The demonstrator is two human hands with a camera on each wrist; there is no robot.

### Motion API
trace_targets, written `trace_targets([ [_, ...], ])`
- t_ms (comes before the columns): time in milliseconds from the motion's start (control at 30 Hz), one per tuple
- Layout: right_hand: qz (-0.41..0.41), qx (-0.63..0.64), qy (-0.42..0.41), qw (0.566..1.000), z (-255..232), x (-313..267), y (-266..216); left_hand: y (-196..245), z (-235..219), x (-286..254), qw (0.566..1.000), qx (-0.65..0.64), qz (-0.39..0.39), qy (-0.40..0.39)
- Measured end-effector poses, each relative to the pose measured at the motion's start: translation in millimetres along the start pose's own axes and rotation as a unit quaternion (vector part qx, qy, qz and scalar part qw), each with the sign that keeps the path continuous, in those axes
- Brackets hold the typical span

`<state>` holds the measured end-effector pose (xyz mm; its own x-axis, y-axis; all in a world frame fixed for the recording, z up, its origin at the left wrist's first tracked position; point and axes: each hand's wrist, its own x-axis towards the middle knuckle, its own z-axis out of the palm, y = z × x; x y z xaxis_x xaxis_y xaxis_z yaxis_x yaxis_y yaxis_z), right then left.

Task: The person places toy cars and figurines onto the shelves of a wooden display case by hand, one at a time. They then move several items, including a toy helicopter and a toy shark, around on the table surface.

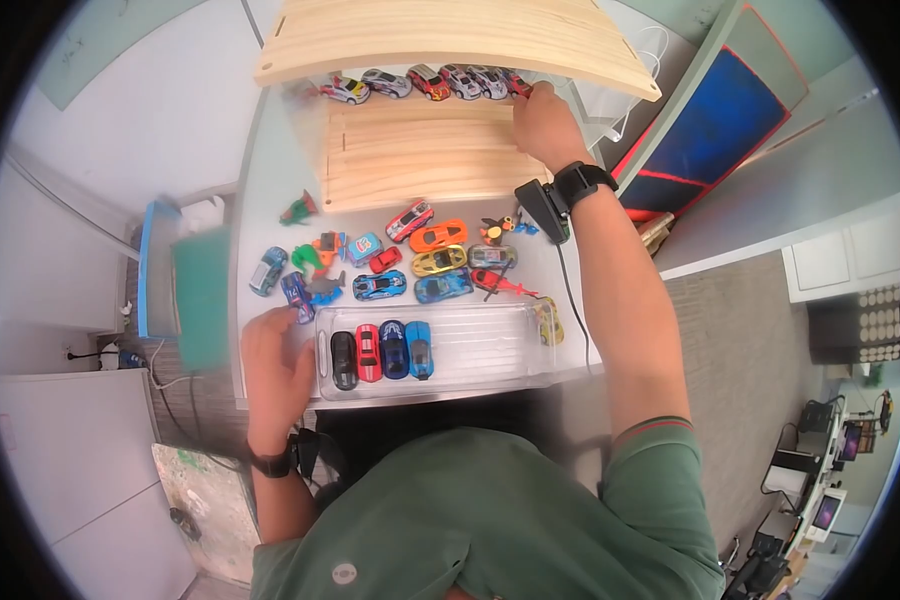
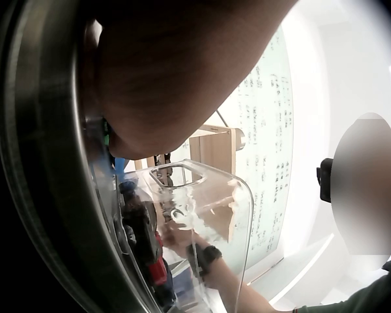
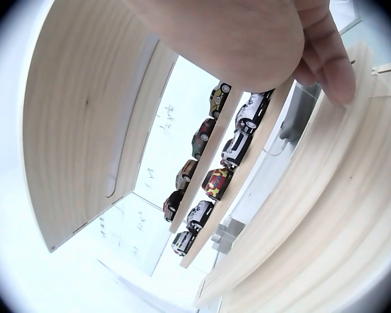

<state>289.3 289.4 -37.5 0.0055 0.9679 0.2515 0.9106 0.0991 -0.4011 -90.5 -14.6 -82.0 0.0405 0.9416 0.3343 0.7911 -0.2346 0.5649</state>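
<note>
My right hand (image 1: 548,128) reaches to the right end of a row of toy cars on the wooden rack. Its thumb and finger pinch a red toy car (image 1: 517,84) there. In the right wrist view the palm (image 3: 247,45) hides that car. Beside it stand white patterned cars (image 1: 485,82) and a red-yellow car (image 1: 429,83). My left hand (image 1: 275,365) rests with relaxed fingers at the left end of a clear plastic tray (image 1: 490,375), close to a dark blue car (image 1: 297,298). A black car (image 1: 344,360), a red car (image 1: 368,352) and two blue ones stand in the tray.
Between tray and rack lie several loose toys, including an orange car (image 1: 438,235), a yellow car (image 1: 439,261), a red helicopter (image 1: 503,282) and a green figure (image 1: 297,207). The rack's top board (image 1: 450,40) overhangs the row. A second row of cars (image 3: 202,138) shows behind.
</note>
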Motion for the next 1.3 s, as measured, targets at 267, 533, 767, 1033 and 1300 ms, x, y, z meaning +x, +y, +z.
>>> trace_targets([
  [267,0.001,-0.001,-0.005,1.0,-2.0,-2.1,-0.8,-0.2,-0.1,0.3,1.0,-0.003,0.003,0.0],
  [533,-0.006,0.001,-0.012,1.0,-4.1,-2.7,-1.3,2.9,-0.7,0.4,1.0,0.001,-0.005,0.001],
  [767,0.031,0.049,-0.04,0.997,-12.3,-6.6,-9.1,1.7,-0.7,0.0,1.0,0.002,0.002,0.003],
  [1033,0.041,0.054,-0.04,0.997,-14.4,-11.7,-11.2,3.8,-1.4,0.9,1.0,0.002,0.002,0.0],
  [1300,-0.012,0.051,-0.018,0.998,-33.0,-54.4,-18.6,-0.7,-0.2,-0.1,1.0,-0.004,-0.002,-0.005],
])
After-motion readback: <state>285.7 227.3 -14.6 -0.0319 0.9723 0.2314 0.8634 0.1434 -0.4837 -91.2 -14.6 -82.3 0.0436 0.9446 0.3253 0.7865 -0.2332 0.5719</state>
